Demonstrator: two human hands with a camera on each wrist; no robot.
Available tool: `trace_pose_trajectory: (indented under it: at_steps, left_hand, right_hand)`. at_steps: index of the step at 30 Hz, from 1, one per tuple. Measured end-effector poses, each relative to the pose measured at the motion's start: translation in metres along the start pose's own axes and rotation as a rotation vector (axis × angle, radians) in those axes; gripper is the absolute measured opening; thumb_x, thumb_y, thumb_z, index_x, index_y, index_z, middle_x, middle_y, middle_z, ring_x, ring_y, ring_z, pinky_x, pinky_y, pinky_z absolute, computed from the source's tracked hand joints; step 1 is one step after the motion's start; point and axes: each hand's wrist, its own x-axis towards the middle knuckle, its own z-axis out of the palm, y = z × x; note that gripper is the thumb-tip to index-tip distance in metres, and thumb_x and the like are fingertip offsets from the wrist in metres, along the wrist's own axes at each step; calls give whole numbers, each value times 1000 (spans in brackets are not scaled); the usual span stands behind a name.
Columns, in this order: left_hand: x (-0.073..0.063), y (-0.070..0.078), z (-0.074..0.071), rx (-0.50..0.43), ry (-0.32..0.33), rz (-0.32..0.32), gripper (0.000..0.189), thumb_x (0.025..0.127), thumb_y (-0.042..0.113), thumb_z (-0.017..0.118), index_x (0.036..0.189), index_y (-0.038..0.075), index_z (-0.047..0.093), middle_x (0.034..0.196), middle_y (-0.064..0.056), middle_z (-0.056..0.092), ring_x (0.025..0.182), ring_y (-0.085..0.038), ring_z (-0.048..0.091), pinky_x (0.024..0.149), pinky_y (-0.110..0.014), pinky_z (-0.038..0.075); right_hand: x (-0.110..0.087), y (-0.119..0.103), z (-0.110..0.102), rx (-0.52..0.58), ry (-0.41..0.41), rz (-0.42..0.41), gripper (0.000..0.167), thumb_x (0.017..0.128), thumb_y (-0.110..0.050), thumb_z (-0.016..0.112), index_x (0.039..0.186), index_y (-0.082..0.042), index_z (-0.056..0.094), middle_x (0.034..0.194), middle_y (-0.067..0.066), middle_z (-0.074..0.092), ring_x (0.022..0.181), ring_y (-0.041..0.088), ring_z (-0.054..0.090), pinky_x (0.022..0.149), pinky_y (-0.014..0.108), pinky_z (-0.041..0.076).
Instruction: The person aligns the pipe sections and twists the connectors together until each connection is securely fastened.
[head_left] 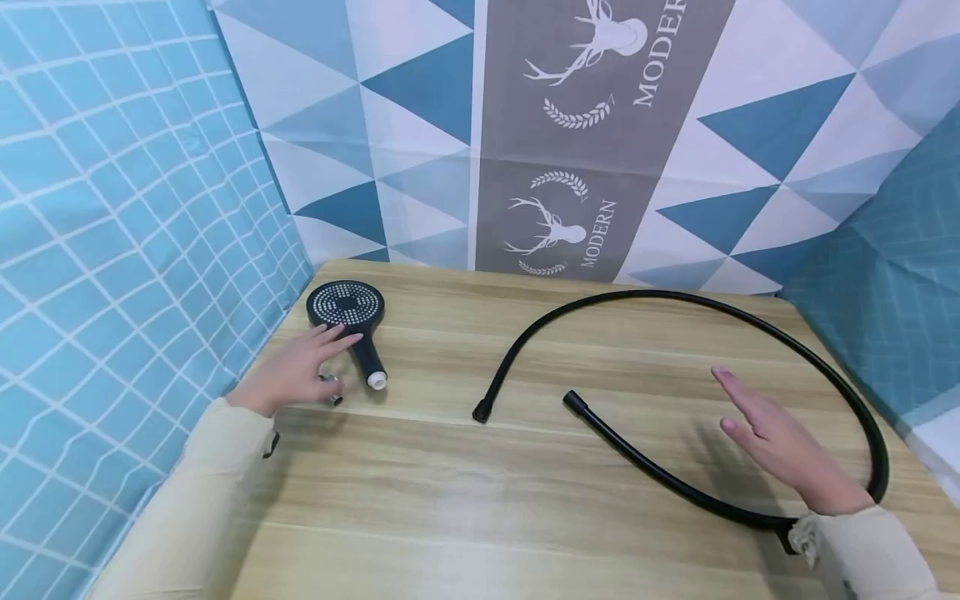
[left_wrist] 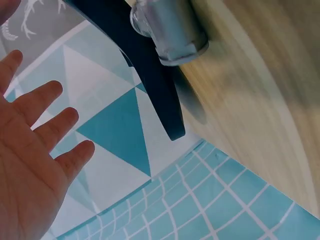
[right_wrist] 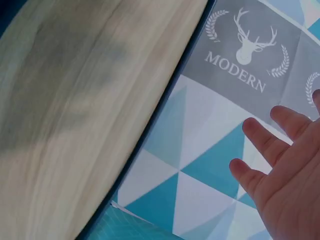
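Note:
A black hand shower head [head_left: 346, 302] lies face up at the left of the table, its handle's white threaded end toward the front. My left hand [head_left: 296, 372] hovers with spread fingers over its lower rim and neck; whether they touch is unclear. A small chrome cylindrical fitting [head_left: 335, 399], partly behind that hand, shows larger in the left wrist view, apart from the straight fingers [left_wrist: 52, 125]. On the right, a black shower hose [head_left: 667, 294] lies in a wide loop with both ends near the middle. Inside the loop my right hand [head_left: 783, 446] is raised, fingers extended, holding nothing.
The wood-grain table [head_left: 420, 500] runs back to a geometric-patterned cloth [head_left: 420, 92] with deer prints. Blue gridded cloth [head_left: 112, 208] hangs along the left edge, and teal cloth [head_left: 892, 275] along the right. The right sleeve [head_left: 870, 550] overlaps part of the hose.

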Motion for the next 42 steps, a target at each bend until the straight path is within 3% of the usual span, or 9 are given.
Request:
trace_pose_trajectory:
  at_steps: [3, 5, 9, 14, 16, 19, 22, 29, 42]
  left_hand:
    - [9, -3, -1, -18, -7, 9, 65, 75, 20, 68, 134, -3, 51, 135, -34, 43, 124, -55, 38, 101, -61, 32]
    - [15, -4, -1, -22, -15, 25, 63, 75, 19, 68, 132, -2, 53, 135, -33, 45, 124, -54, 39, 101, -61, 33]
    - [26, -6, 0, -17, -44, 45, 59, 75, 20, 70, 128, -2, 57, 133, -32, 48, 124, -54, 40, 101, -60, 33]
    - [35, -7, 0, 5, -109, 24, 63, 73, 24, 75, 129, -1, 57, 135, -30, 47, 126, -53, 38, 103, -60, 30]
    - [38, -7, -1, 21, -137, 15, 66, 71, 22, 77, 130, 1, 57, 136, -29, 46, 127, -53, 37, 103, -61, 30]
    - [43, -7, -2, 37, -169, 4, 68, 67, 18, 79, 130, 2, 58, 137, -28, 46, 127, -53, 36, 102, -62, 30]
    - [47, -8, -3, 50, -194, -9, 68, 66, 15, 79, 130, 3, 59, 137, -28, 46, 128, -52, 36, 102, -61, 31]
    - [54, -6, 0, 71, -229, 4, 64, 66, 17, 82, 125, 4, 62, 134, -27, 50, 125, -52, 39, 100, -59, 34]
    - [67, -4, 10, 95, -256, 45, 40, 71, 23, 80, 108, 10, 71, 110, -15, 67, 108, -39, 57, 91, -53, 44]
  right_hand:
    - [1, 0, 1, 73, -28, 82, 60, 100, -14, 49, 153, -8, 20, 148, 30, 28, 129, -15, 12, 105, 11, 12]
    - [2, 0, 2, 127, -42, 134, 60, 101, -13, 47, 153, -8, 19, 147, 31, 29, 136, 4, 22, 110, 32, 23]
    - [6, -1, 8, 190, -69, 207, 58, 101, -13, 47, 152, -6, 20, 145, 31, 33, 122, 41, 42, 86, 62, 38]
    - [11, -4, 12, 222, -97, 232, 57, 102, -17, 47, 150, 0, 22, 144, 32, 33, 116, 52, 40, 82, 68, 39]
    - [12, -5, 13, 224, -102, 239, 57, 101, -18, 48, 150, 0, 24, 145, 31, 34, 119, 49, 40, 86, 62, 41]
    - [15, -5, 14, 233, -110, 229, 57, 100, -19, 51, 149, -1, 28, 146, 28, 34, 133, 20, 35, 100, 34, 38]
    - [20, -7, 13, 236, -129, 216, 55, 100, -21, 51, 150, -7, 31, 148, 24, 33, 133, -2, 24, 95, 9, 25]
    - [38, -19, 12, 232, -186, 149, 49, 100, -22, 51, 145, -5, 40, 147, 23, 36, 134, 41, 32, 97, 7, 18]
    - [50, -29, 35, 214, -178, -83, 41, 94, -8, 57, 134, 3, 52, 134, 25, 51, 124, 47, 43, 99, 5, 15]
